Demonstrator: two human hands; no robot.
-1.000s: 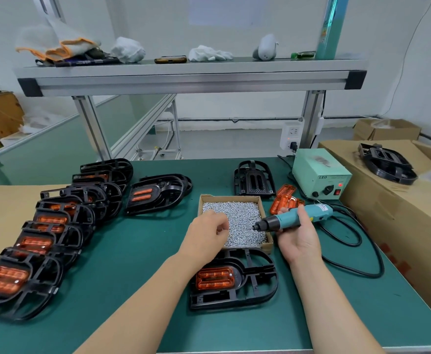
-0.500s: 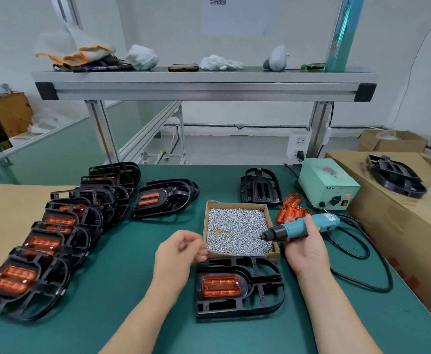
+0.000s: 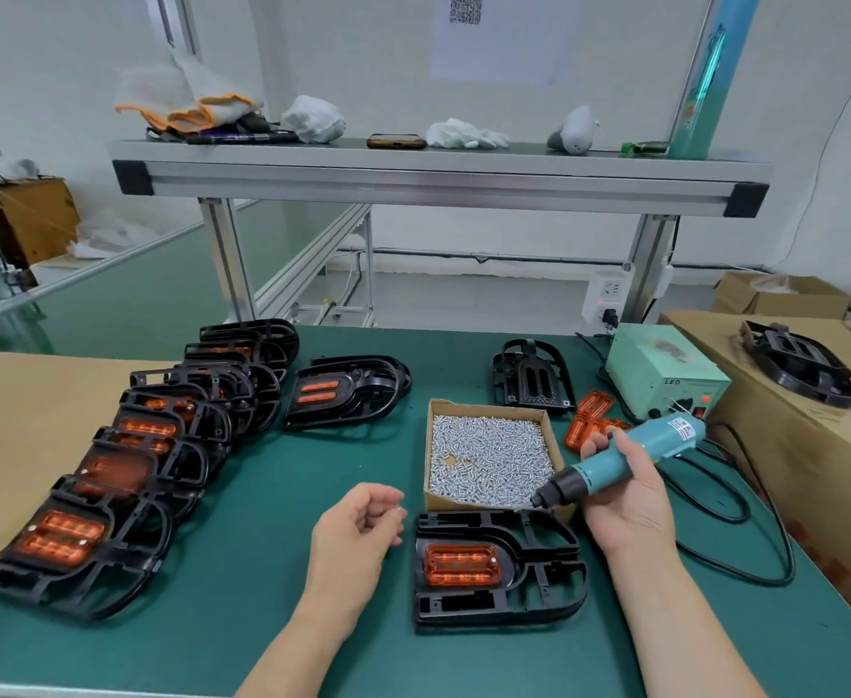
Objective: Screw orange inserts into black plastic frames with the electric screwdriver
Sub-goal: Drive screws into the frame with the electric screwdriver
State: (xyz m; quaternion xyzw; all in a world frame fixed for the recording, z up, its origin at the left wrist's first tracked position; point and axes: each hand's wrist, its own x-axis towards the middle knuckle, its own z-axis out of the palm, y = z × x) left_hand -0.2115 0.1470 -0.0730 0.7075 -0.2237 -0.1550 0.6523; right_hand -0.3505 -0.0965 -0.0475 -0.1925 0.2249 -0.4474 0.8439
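A black plastic frame (image 3: 539,591) with an orange insert (image 3: 461,565) lies on the green table in front of me. My right hand (image 3: 625,501) grips the teal electric screwdriver (image 3: 625,458), its tip hovering over the frame's upper edge beside the screw box. My left hand (image 3: 358,531) hovers left of the frame with curled fingers pinching a small screw (image 3: 399,508). A cardboard box of screws (image 3: 488,458) sits just behind the frame. Loose orange inserts (image 3: 592,420) lie right of the box.
Several frames with inserts (image 3: 126,471) overlap in a row on the left; another (image 3: 347,392) lies mid-table. An empty frame (image 3: 531,377) and a green power supply (image 3: 665,377) stand at the back right, with a black cable (image 3: 745,516) looping beside cardboard boxes (image 3: 816,455).
My left hand came back from the screw box toward me and left, now holding a screw. The right hand tipped the screwdriver's tip lower toward the frame.
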